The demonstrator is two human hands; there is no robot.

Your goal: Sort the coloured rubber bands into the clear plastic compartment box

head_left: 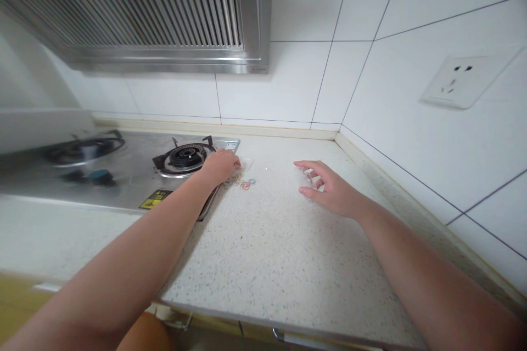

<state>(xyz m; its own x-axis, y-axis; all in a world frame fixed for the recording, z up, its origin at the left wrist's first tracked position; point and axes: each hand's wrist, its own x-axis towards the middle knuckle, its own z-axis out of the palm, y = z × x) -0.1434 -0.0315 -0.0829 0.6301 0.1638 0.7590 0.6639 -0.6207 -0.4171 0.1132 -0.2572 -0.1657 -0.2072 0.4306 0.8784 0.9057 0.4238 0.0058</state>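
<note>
My left hand (222, 166) is at the right edge of the stove, its fingers curled downward and mostly hidden behind the back of the hand. Just beside it, a small pile of thin coloured loops (242, 182), which look like rubber bands, lies on the countertop. A clear, flat plastic piece (246, 164) shows by the left fingertips; whether they grip it is hidden. Over the counter to the right, my right hand (325, 186) curves its fingers and thumb around a small clear plastic object (304, 177), blurred and see-through.
A steel gas stove (127, 175) with a black burner (187, 156) adjoins the speckled white countertop (280, 252). Above hangs a range hood (164, 60). Tiled walls meet behind the counter, and a wall socket (457, 79) is at the right.
</note>
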